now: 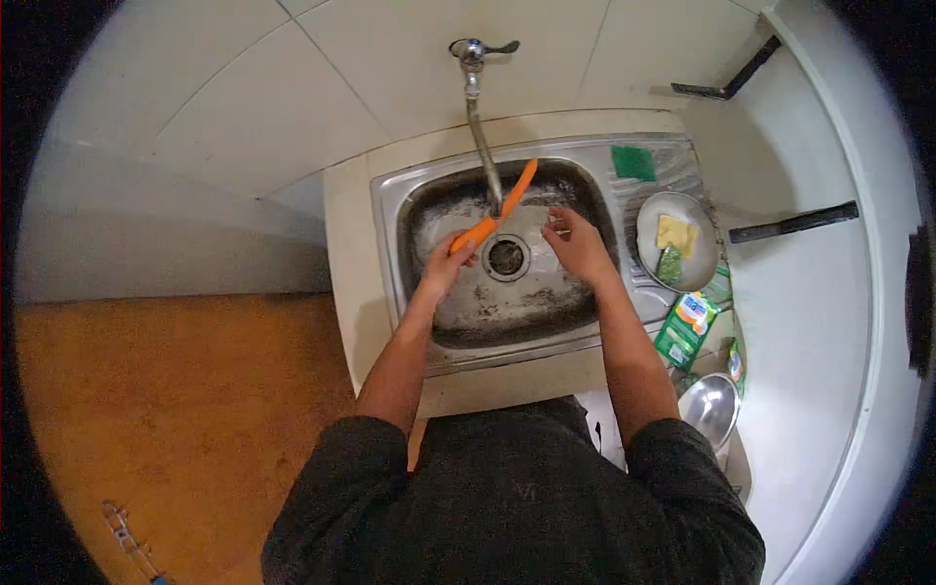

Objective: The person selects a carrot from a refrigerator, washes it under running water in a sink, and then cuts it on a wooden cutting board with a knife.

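My left hand (pixel 450 263) is closed around the lower end of a long orange carrot (pixel 522 185) above the sink basin. The carrot slants up to the right and passes by the mouth of the faucet spout (pixel 485 146), which crosses in front of part of it. To the right, my right hand (pixel 582 252) hovers over the basin, apart from the carrot. Its thumb and fingers are bent but separated, with nothing clear between them. Below both hands lies the round drain (pixel 506 256) of the steel sink (pixel 390 224).
A green scouring pad (pixel 634 163) lies on the drainboard. Near it, a metal bowl (pixel 647 219) holds a yellow sponge (pixel 675 234) and a green scrubber. A green packet (pixel 686 330) and a shiny metal bowl (pixel 710 409) are closer to me. Black brackets (pixel 795 222) jut from the right wall.
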Tool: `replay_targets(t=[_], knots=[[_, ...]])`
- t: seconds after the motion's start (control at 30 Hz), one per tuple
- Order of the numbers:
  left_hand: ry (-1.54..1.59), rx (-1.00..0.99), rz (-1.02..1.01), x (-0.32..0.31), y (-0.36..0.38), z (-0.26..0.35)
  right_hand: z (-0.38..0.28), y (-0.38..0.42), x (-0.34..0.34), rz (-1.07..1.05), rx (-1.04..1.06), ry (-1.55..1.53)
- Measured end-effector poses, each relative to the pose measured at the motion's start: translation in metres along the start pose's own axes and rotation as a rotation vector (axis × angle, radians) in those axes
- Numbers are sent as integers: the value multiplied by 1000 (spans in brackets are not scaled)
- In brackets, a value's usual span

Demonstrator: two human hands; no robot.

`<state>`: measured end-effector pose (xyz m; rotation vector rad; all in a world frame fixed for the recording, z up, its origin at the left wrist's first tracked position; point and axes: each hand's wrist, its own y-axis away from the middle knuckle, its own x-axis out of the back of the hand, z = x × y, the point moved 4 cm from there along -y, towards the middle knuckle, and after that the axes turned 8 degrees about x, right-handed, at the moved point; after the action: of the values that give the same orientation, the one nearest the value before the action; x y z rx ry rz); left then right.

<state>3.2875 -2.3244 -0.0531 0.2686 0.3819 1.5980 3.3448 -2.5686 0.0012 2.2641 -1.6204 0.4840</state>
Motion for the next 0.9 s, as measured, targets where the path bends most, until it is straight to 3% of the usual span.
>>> replay_targets(t=[0.13, 0.33, 0.43, 0.5, 0.53, 0.6, 0.63, 0.73, 0.77, 0.87, 0.9], knots=[[57, 2, -192, -32, -33, 1, 10, 3, 24, 122, 22, 1], [75, -2, -207, -55, -54, 13, 11, -7, 37, 194, 54, 91], [143, 55, -256, -57, -63, 13, 18, -9, 32, 216, -57, -65], [199, 79, -289, -57, -64, 16, 22, -18, 29, 424, 208, -356], [193, 56, -311, -56, -61, 19, 21, -25, 32, 422, 216, -355], [190, 34, -322, -49, -57, 24, 28, -36, 40, 470, -2, -432], [71, 0, -348, -45, -54, 25, 25, -38, 42, 493, -5, -397], [-92, 2, -286, -29, -32, 29, 25, -50, 38, 338, -110, -278], [-139, 39, -218, -23, -20, 30, 39, -59, 22, 388, 24, -327], [-309, 115, -198, 1, 8, 29, 59, -66, -28, 366, -32, -331], [-240, 89, -227, 10, 14, 19, 55, -68, -40, 361, -19, -333]])
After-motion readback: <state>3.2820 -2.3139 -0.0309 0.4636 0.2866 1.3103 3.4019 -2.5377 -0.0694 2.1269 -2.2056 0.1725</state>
